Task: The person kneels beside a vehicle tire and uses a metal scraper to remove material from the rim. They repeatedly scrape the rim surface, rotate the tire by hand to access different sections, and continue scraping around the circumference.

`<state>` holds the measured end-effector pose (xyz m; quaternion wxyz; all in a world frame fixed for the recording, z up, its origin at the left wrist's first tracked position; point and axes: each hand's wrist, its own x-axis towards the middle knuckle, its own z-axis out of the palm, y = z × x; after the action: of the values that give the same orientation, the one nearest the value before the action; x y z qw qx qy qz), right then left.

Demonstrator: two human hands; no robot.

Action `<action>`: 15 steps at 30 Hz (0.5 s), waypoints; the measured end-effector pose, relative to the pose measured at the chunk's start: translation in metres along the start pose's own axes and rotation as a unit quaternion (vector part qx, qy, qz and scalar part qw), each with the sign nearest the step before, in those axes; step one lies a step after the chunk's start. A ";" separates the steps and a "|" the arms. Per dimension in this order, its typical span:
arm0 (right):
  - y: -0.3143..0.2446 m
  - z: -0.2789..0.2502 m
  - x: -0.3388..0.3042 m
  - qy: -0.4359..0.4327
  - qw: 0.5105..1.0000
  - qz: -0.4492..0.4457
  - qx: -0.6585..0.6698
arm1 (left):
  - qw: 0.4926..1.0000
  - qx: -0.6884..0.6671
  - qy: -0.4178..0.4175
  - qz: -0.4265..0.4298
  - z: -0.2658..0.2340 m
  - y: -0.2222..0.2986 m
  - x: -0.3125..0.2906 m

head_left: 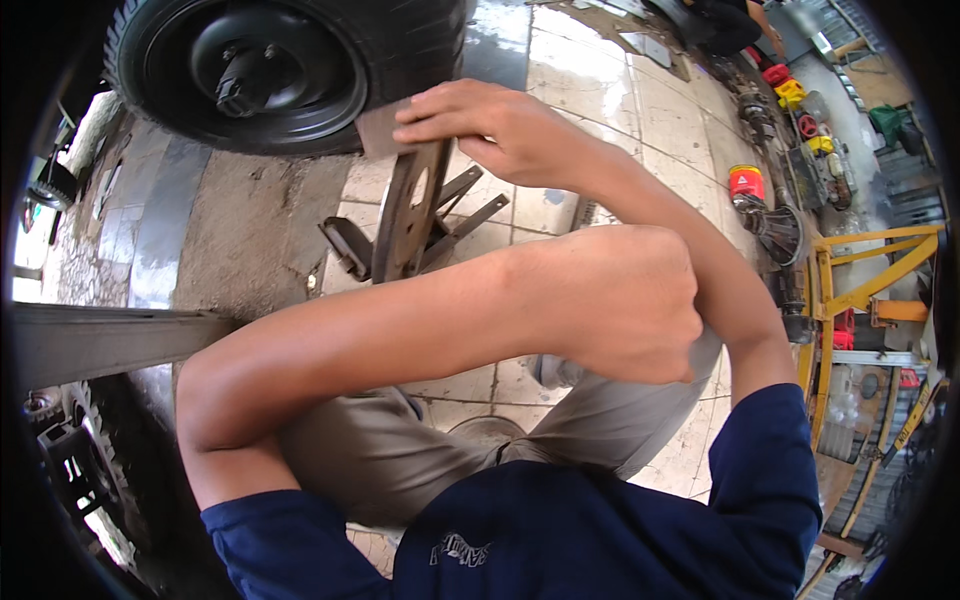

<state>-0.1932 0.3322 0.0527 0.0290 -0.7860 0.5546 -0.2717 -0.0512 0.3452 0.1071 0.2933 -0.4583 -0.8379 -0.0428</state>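
Note:
My left forearm reaches across in front of me, and my left hand (635, 300) is closed in a fist near my right forearm. The curled fingers are turned away, so anything inside them is hidden. Farther off, my right hand (490, 125) has its fingers together over the top of an upright metal bracket (408, 215) with a slot in it. Under those fingertips a flat brown piece (380, 130), perhaps a sheet, sticks out to the left. The bracket is worn and dark, and braced metal legs (465, 215) spread low beside it on the floor.
A large black wheel (270, 65) stands just beyond the bracket. A grey metal beam (120, 345) comes in from the left above another tyre (90, 450). Along the right lie a red can (746, 182), greasy machine parts (775, 230) and a yellow frame (825, 290). Another person (725, 25) is at the far right.

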 end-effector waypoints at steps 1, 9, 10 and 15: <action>0.005 0.005 -0.001 0.023 0.999 0.032 -0.021 | 1.000 0.002 0.010 0.008 0.001 -0.001 0.001; 0.002 0.002 0.000 0.006 1.000 0.028 -0.011 | 0.986 0.041 0.151 0.050 0.008 -0.010 -0.003; 0.004 0.005 -0.002 0.014 0.998 0.051 -0.016 | 0.985 0.042 0.160 0.057 0.009 -0.009 -0.003; -0.009 0.000 -0.002 -0.025 0.999 0.024 -0.039 | 0.979 0.038 0.184 0.080 0.006 -0.012 -0.004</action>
<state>-0.1866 0.3377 0.0552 0.0188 -0.7793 0.5830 -0.2288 -0.0618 0.3372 0.1025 0.4617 -0.4972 -0.7312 -0.0708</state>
